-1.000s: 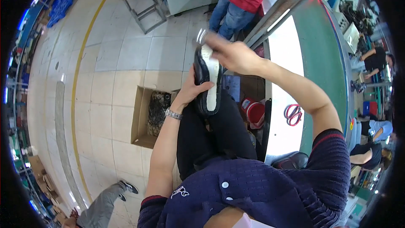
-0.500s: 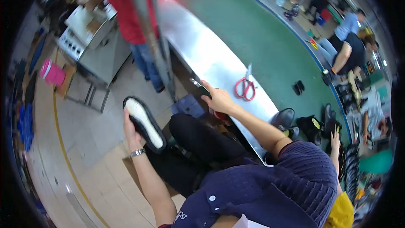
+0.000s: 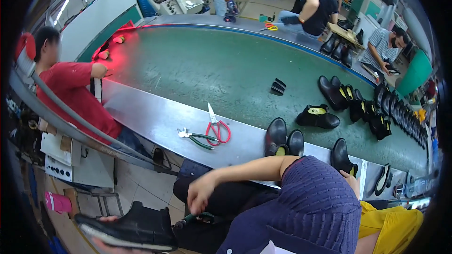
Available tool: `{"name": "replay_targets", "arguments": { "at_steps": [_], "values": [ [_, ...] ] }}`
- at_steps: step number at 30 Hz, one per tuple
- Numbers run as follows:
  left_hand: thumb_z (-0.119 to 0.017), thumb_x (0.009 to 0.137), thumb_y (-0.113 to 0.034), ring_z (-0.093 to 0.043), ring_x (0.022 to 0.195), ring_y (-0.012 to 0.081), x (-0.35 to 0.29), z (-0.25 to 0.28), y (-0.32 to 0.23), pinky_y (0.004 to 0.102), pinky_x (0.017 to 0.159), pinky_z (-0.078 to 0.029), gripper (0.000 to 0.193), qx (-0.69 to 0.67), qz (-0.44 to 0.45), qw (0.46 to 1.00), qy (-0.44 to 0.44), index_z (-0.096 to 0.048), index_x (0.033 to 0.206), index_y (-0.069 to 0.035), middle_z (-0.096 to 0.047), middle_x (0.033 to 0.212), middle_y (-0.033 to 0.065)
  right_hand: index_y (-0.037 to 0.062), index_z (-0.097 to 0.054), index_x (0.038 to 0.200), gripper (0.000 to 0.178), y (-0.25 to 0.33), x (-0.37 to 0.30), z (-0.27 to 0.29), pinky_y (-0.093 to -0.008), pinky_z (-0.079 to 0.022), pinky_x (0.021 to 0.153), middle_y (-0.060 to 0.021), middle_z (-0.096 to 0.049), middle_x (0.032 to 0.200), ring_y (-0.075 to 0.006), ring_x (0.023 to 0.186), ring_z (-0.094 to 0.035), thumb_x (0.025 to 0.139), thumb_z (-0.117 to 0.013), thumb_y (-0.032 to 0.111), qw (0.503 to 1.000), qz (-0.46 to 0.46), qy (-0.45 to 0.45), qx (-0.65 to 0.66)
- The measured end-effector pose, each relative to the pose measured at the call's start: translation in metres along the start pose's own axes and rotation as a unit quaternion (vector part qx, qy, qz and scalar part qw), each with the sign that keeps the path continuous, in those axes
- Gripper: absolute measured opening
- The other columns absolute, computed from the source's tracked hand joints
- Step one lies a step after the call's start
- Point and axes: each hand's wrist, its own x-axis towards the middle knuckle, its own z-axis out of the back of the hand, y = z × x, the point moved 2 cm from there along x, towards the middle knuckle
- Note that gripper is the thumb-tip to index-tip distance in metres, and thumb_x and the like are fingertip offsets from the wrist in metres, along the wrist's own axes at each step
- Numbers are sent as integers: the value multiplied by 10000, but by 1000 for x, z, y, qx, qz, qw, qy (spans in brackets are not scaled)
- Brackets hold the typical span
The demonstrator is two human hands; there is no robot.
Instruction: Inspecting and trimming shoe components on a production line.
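Note:
A black ankle boot [image 3: 134, 226] with a pale sole edge lies sideways at the lower left, its toe to the left. My left hand [image 3: 106, 245] grips it from below, with fingertips also showing over its top; the boot covers most of this hand. My right hand [image 3: 201, 194] hangs above my lap, its fingers loosely bent and a little blurred, with nothing visible in them. Green-handled pincers [image 3: 200, 137] rest on the metal strip [image 3: 155, 117] along the bench, beside red-handled scissors [image 3: 218, 129]. Below my right hand is a small dark-green thing [image 3: 188, 218] I cannot make out.
Black boots [image 3: 275, 136] stand on the near bench edge, and several more [image 3: 318, 116] are on the green belt [image 3: 202, 66]. Dark strips [image 3: 278, 86] lie mid-belt. A person in red [image 3: 77, 89] works at the left, behind a metal post. Someone in yellow [image 3: 391, 223] is close at my right.
The pincers have left my right hand and now lie by the scissors. That hand has come down toward my lap. The boot has turned from sole-up to its side. My view has swung right.

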Motion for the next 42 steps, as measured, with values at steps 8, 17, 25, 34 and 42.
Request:
{"name": "replay_targets", "arguments": {
  "at_steps": [8, 17, 25, 34, 42],
  "values": [
    [-460, 905, -418, -577, 903, 301, -5, -23, 15, 413, 794, -453, 460, -93, -132, 987, 27, -548, 1131, -28, -581, 1034, 152, -14, -552, 1208, 530, 14, 7, -67, -305, -479, 896, -108, -631, 1113, -189, 1032, -585, 820, -729, 301, 938, 166, -20, 305],
    [-617, 811, -65, -476, 1222, 271, -28, -43, 46, 410, 1075, -332, 583, 172, 30, 968, 182, -409, 1340, 61, -498, 1321, 174, 11, -479, 1292, 638, 42, -68, -66, -331, -409, 969, -122, -494, 1247, -214, 1143, -486, 762, -791, 180, 884, 265, -362, -132],
    [-757, 733, -1, -608, 985, 169, -34, -62, 70, 299, 880, -485, 541, 112, 57, 980, 156, -516, 1216, 29, -623, 1090, 90, 41, -246, 1452, 1098, 16, -80, -76, -375, -303, 1103, -151, -354, 1438, -284, 1326, -370, 596, -906, 236, 879, 178, -412, -163],
    [-781, 752, -84, -628, 870, 155, -31, -77, 106, 287, 845, -499, 421, 92, 83, 988, 95, -574, 1102, 26, -642, 1011, 81, 41, -343, 1404, 1016, 10, -95, -79, -379, -364, 1047, -175, -410, 1393, -297, 1275, -434, 589, -907, 268, 846, 158, -461, -216],
    [-543, 950, -244, -576, 1063, 158, -36, -1, 235, 270, 879, -488, 487, 75, 240, 968, -1, -421, 1377, -45, -573, 1213, 82, 30, -324, 1439, 1061, 66, -109, -72, -330, -485, 719, -167, -591, 1066, -217, 759, -548, 611, -863, 415, 847, 92, -459, -252]
  ]
}}
